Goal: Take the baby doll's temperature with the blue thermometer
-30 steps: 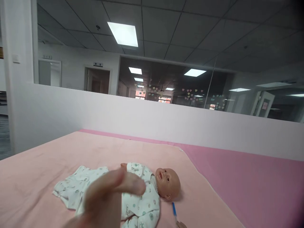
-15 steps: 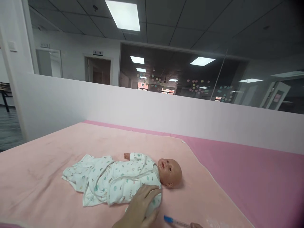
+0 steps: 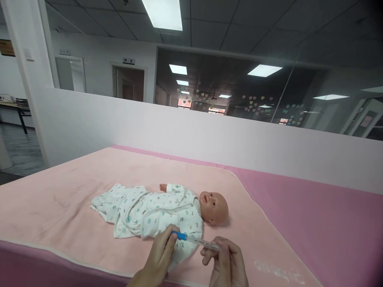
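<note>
A slim clear thermometer (image 3: 200, 241) with a blue end is held level between my two hands. My left hand (image 3: 160, 253) pinches the blue end between thumb and fingers. Around the clear end close the thumb and fingers of my right hand (image 3: 226, 261). Just beyond my hands a baby doll (image 3: 214, 209) lies on its back, head to the right. It wears a white printed gown (image 3: 167, 211), whose near sleeve is partly behind my left hand. One small doll hand shows at the far side.
Under the doll is a peach blanket (image 3: 74, 171) over a pink padded surface (image 3: 314, 207). A low white wall (image 3: 194, 133) with a window above it borders the far side. Faint white lettering (image 3: 278, 271) marks the blanket at lower right.
My left hand has left the doll's sleeve and taken hold of the blue end. The thermometer and my right hand have risen further into view. The view has shifted slightly.
</note>
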Demonstrator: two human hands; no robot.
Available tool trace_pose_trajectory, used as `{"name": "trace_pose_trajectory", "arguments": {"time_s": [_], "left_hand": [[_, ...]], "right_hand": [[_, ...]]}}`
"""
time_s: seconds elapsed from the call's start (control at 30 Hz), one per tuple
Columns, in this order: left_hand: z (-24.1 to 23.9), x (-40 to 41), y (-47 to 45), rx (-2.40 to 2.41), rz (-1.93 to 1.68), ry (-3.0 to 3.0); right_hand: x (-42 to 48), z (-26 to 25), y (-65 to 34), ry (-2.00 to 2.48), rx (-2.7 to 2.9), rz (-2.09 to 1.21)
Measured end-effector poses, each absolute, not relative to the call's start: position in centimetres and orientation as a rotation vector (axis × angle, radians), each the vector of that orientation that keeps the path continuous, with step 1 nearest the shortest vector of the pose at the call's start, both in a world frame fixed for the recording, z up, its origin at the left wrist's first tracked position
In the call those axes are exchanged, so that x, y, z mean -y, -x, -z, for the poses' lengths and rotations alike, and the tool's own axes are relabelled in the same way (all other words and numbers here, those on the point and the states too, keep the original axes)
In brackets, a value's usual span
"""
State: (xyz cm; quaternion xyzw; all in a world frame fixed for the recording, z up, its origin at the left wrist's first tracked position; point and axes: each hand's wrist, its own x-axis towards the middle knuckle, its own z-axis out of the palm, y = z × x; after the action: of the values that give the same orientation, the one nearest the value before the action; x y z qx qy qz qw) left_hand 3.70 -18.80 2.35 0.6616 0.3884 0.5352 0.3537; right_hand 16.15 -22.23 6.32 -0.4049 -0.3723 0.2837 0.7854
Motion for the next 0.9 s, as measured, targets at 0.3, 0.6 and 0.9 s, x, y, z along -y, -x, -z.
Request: {"name": "trace_pose_trajectory", "arguments": {"time_s": [0.3, 0.6, 0.9], "left_hand": [[-4.7, 16.5, -3.2, -1.002, -1.338, -1.955], [-5.5, 7.8, -2.5, -1.278, -1.374, -2.075], [-3.2, 5.1, -2.4, -1.164, -0.96, -2.313]], "right_hand": [[16.2, -7.1, -16.4, 0.82, 1.419, -0.978], [11.0, -15.6, -21.7, 0.902, 1.602, -0.954], [10.8, -17.3, -20.5, 1.115, 1.65, -0.336]]}}
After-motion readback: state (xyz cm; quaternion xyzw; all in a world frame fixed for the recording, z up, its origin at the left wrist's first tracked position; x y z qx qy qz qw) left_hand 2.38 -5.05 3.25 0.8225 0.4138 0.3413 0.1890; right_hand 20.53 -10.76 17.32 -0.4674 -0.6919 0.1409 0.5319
